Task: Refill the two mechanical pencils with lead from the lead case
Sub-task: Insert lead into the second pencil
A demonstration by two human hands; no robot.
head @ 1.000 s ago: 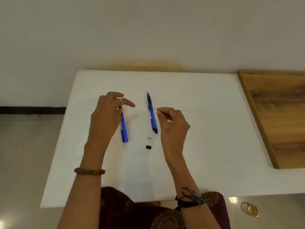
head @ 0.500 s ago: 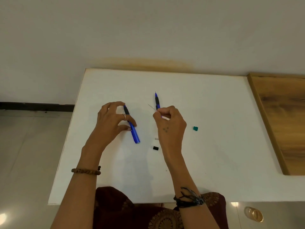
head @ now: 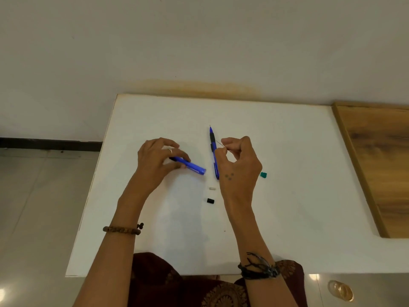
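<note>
My left hand [head: 157,162] grips a blue mechanical pencil [head: 193,167] just above the white table [head: 287,207], its open back end pointing right. A second blue pencil [head: 213,149] lies on the table, tip pointing away from me. My right hand [head: 238,165] hovers beside that pencil and pinches a thin lead [head: 219,143] between thumb and forefinger, the lead slanting up to the left. A small white eraser [head: 212,188] and a black cap [head: 210,200] lie near the middle of the table. A small teal piece [head: 263,174] sits right of my right hand.
A wooden board [head: 380,165] adjoins the table's right side. A wall runs behind the table's far edge. Tiled floor lies to the left. My lap in dark patterned cloth [head: 212,289] is at the near edge.
My left hand has picked up the left pencil and turned it from pointing away to lying nearly crosswise, back end to the right. My right hand keeps the lead; the teal piece came into sight.
</note>
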